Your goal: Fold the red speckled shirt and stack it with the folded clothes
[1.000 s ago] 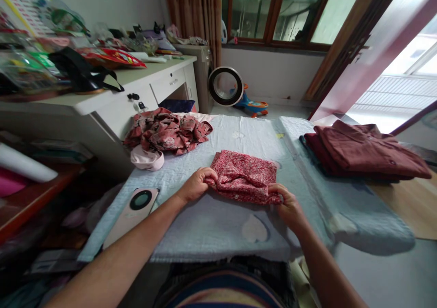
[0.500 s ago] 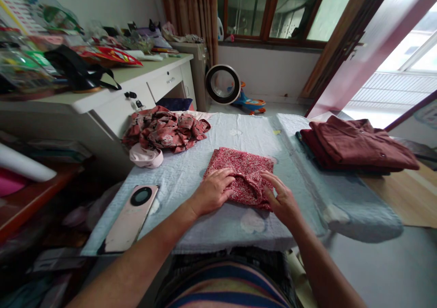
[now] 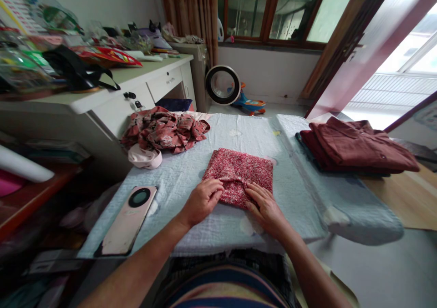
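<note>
A folded red garment with a fine white pattern (image 3: 244, 162) lies on the pale blue cloth (image 3: 259, 135) in front of me. My left hand (image 3: 204, 199) is at its near left edge, fingers curled together and closed on the fabric. Flat on the near right part rests my right hand (image 3: 264, 205), its fingers stretched out. Between the two hands a fold of the fabric stands slightly raised. Which exact layer the left fingers pinch is hidden.
A stack of folded dark red clothes (image 3: 358, 146) sits to the right. At the back left lie a crumpled reddish patterned garment (image 3: 167, 128) and a pale pink band (image 3: 146, 158). A phone (image 3: 128, 221) lies near the left edge. Beyond stands a cluttered desk (image 3: 136, 80).
Both hands have come nearer to me along the garment, the right one also shifting left. My left fingers have curled in at the edge, and the raised fold has flattened somewhat.
</note>
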The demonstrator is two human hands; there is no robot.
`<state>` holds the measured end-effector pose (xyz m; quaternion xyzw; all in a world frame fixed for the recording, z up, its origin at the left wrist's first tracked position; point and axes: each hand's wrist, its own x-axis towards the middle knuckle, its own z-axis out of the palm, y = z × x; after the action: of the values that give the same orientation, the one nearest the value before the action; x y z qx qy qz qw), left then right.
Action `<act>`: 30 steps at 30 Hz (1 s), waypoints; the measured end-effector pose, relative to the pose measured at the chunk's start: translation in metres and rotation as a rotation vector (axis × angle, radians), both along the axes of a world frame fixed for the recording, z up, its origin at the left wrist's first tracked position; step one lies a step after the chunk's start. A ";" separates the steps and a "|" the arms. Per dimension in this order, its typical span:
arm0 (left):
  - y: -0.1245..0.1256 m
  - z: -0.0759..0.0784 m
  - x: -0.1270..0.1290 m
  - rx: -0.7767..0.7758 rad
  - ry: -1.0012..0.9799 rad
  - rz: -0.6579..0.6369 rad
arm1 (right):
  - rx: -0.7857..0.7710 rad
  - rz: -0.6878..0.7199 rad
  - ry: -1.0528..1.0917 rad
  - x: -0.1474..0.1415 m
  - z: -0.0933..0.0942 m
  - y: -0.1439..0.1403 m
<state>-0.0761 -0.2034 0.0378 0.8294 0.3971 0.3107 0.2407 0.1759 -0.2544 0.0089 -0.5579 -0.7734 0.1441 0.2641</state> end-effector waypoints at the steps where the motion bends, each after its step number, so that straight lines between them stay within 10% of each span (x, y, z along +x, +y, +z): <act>1: 0.001 -0.001 -0.004 -0.015 -0.035 0.056 | -0.004 0.001 0.005 0.000 0.000 0.000; 13: 0.023 -0.009 -0.026 -0.399 -0.028 0.490 | -0.057 0.049 0.214 0.009 0.033 0.010; 24: 0.015 0.008 -0.037 -0.907 -0.309 0.448 | 0.083 -0.033 -0.002 0.044 0.044 0.088; 30: 0.024 0.010 -0.027 -0.884 -0.280 0.373 | -0.002 -0.094 -0.240 0.057 0.034 0.123</act>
<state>-0.1032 -0.1793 0.0478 0.5131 0.5963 0.2590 0.5604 0.2334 -0.1315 0.0432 -0.6072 -0.7723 0.0646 0.1754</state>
